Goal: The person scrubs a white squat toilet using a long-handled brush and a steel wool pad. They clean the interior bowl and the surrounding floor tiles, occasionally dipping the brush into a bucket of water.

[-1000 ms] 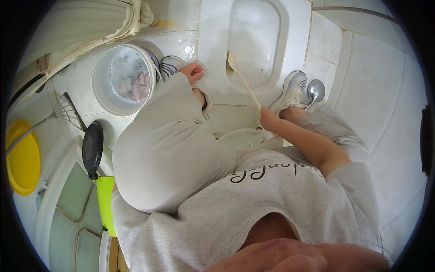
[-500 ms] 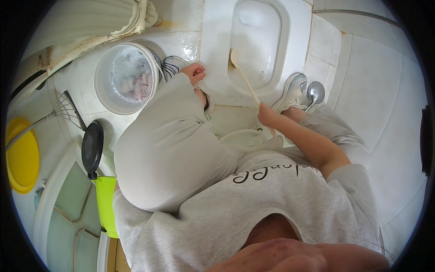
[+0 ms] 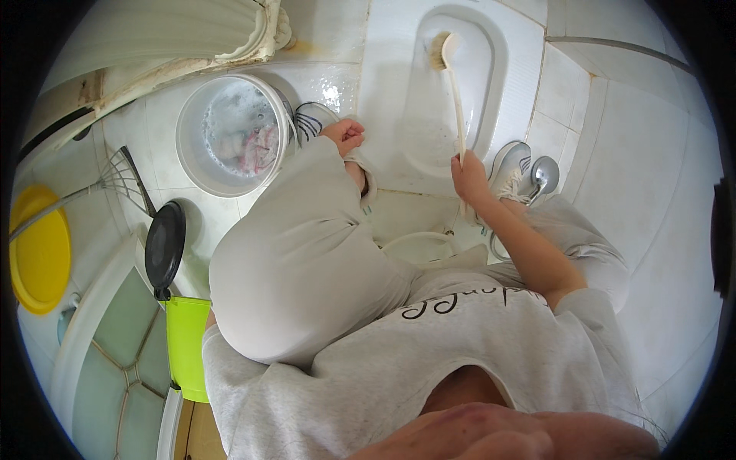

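My right hand (image 3: 472,180) is wrapped round the long pale handle of a scrubbing brush (image 3: 458,107). The brush's round bristled head (image 3: 442,50) is inside the white squat toilet (image 3: 500,69), in the far part of its basin. The bristles face left, and I cannot tell whether they touch the basin. Past my bent left knee, my left hand (image 3: 345,136) hangs with its fingers curled and nothing visible in them. It is nearest to my left shoe (image 3: 316,116) and the toilet's left side.
A white bucket (image 3: 184,130) of sudsy water with cloth stands left of my left foot. Beside my right shoe (image 3: 509,165) lies a shower head (image 3: 545,175). Farther left are a black lid (image 3: 165,244), a green bin (image 3: 188,345), a yellow lid (image 3: 42,253) and a wire rack (image 3: 115,178).
The brush head has moved from the basin's left side to its far part, nearer the middle, and the handle stands more upright in view. My left hand stays by the left shoe.
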Demonstrator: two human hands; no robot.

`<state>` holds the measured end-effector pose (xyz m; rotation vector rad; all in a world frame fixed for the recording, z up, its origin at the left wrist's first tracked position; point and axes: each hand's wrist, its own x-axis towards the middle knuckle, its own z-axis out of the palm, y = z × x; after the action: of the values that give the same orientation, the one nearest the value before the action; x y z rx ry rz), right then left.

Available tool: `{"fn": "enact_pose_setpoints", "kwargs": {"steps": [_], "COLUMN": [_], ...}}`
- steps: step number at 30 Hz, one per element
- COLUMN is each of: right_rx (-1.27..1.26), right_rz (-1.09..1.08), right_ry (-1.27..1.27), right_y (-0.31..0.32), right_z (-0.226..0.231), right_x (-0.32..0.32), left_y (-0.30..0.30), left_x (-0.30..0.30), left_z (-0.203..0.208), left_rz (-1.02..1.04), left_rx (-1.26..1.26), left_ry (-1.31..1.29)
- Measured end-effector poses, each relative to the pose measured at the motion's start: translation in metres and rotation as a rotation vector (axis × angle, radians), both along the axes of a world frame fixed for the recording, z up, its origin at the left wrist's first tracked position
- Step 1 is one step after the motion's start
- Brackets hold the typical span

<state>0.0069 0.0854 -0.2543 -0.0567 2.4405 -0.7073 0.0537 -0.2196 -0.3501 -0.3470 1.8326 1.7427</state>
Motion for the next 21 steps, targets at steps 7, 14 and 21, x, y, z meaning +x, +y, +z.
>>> {"fn": "enact_pose_setpoints", "kwargs": {"steps": [7, 14, 21], "right_rx": [-0.059, 0.037, 0.043], "right_rz": [0.06, 0.267, 0.412], "right_ry": [-0.01, 0.088, -0.032], "right_y": [-0.041, -0.058, -0.071], "right_z": [0.026, 0.028, 0.035], "right_x": [-0.029, -0.067, -0.048], "left_y": [0.0, 0.001, -0.001], "left_x": [0.0, -0.005, 0.001], "left_z": [-0.005, -0.003, -0.003], "left_rz": [0.002, 0.001, 0.022], "left_rx": [0.005, 0.042, 0.016], "left_ry": [-0.004, 0.001, -0.006]}}
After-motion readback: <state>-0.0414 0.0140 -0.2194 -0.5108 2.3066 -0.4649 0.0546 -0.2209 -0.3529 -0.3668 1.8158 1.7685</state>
